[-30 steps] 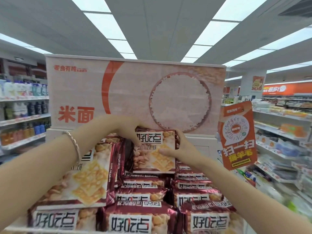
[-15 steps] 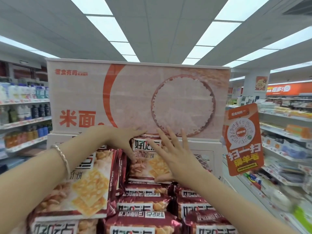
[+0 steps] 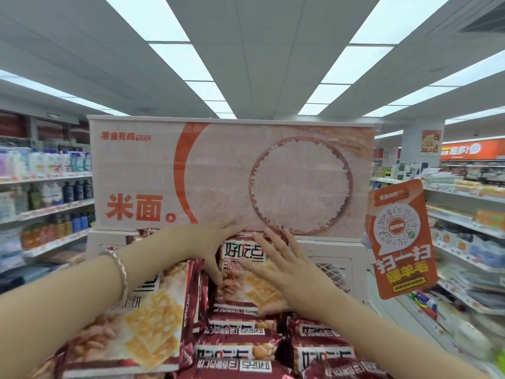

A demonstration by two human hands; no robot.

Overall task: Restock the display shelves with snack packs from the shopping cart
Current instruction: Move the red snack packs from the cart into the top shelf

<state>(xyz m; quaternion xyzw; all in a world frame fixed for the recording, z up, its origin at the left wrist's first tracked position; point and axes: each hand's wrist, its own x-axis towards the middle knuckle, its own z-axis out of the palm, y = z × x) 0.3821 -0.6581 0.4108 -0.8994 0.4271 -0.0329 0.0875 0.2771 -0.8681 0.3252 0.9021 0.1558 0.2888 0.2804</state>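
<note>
Where fingers (image 3: 269, 247) rest, snack pack (image 3: 240, 253) upright, touching

Single feed here: head cam, wide-angle, worn on the person's head. I see it facing forward, pitched roughly level, so ceiling lights (image 3: 175, 61) fill the top half. It sits close to the display shelf (image 3: 330, 258), with the banner (image 3: 218, 170) dead centre. Both forearms enter from the bottom corners, left hand (image 3: 216, 242) and right hand (image 3: 284, 266) mid-frame. Side aisle shelves (image 3: 46, 212) bow at the edges.
</note>
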